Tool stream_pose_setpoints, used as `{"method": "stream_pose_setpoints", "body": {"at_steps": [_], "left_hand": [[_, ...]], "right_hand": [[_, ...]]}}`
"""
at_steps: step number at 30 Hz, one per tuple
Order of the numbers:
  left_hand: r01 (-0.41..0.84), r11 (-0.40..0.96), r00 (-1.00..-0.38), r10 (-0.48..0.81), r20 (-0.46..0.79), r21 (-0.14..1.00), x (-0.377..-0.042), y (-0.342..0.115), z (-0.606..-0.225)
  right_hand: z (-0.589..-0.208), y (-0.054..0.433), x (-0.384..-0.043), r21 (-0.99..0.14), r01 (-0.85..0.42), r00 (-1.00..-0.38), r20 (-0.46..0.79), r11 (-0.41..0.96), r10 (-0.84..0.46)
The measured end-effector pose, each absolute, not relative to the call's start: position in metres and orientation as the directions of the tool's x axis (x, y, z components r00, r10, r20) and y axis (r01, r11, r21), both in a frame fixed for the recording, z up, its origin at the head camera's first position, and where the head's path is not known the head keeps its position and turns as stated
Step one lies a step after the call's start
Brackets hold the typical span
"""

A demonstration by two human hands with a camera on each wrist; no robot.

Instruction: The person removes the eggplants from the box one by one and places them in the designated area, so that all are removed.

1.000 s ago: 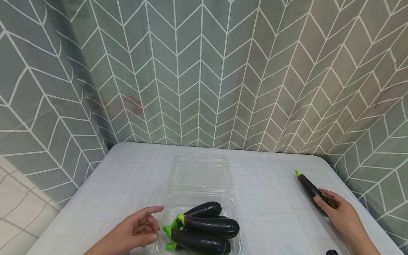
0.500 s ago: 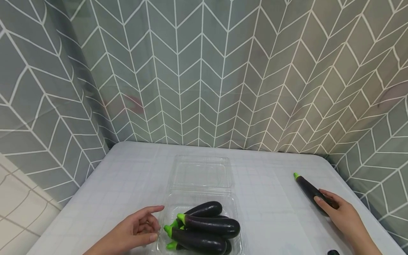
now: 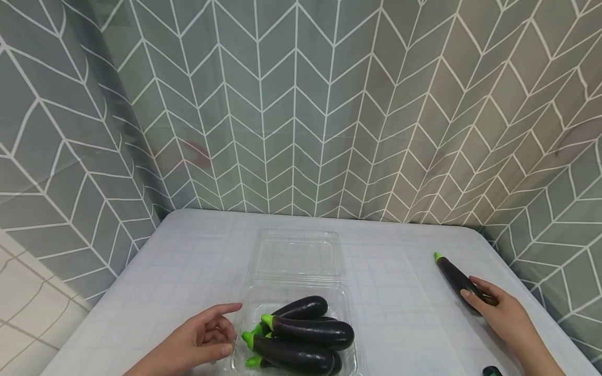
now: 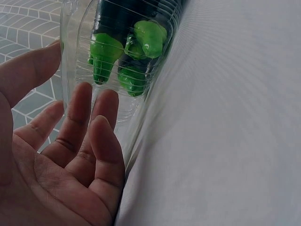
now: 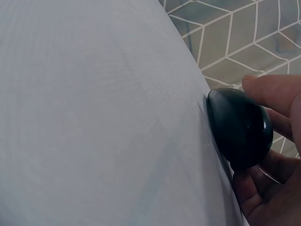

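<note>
In the head view, my right hand (image 3: 500,310) grips a dark purple eggplant (image 3: 453,274) by its thick end at the right of the table; its green stem end points away from me. The right wrist view shows the eggplant's rounded end (image 5: 240,129) between thumb and fingers, low against the cloth. My left hand (image 3: 204,337) rests with loosely bent fingers at the left side of a clear plastic clamshell box (image 3: 350,308). Several eggplants (image 3: 312,334) lie piled in the box, green stems to the left. Those stems (image 4: 150,38) show through the box wall above my left fingertips.
The box's clear lid (image 3: 297,256) lies folded back, away from me. A small dark rounded end (image 3: 491,371) is cut off at the bottom edge, near the right forearm. White cloth covers the table (image 3: 395,292), and a patterned curtain (image 3: 301,130) hangs behind.
Both hands stay almost where they were. The right hand still holds the eggplant, which has shifted only very slightly.
</note>
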State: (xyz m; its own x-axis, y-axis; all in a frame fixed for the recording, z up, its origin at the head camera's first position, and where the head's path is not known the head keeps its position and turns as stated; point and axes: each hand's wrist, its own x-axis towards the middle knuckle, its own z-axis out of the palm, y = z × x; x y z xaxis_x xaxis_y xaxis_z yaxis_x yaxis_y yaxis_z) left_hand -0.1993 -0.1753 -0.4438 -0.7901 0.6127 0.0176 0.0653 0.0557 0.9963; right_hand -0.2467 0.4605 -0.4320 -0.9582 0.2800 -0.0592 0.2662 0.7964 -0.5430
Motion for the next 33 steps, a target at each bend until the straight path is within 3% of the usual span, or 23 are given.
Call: {"method": "stream_pose_setpoints", "body": {"at_steps": [20,33], "left_hand": [[0.049,0.051,-0.784,0.621,0.007,0.998,-0.199,-0.177,-0.442],[0.029,0.082,-0.798,0.601,-0.026,0.996,-0.199,-0.177,-0.441]], "right_hand": [[-0.432,0.459,-0.243,-0.556,0.221,-0.964,0.001,0.801,0.266],[-0.422,0.46,-0.234,-0.603,0.159,-0.952,0.115,0.781,0.283]]}}
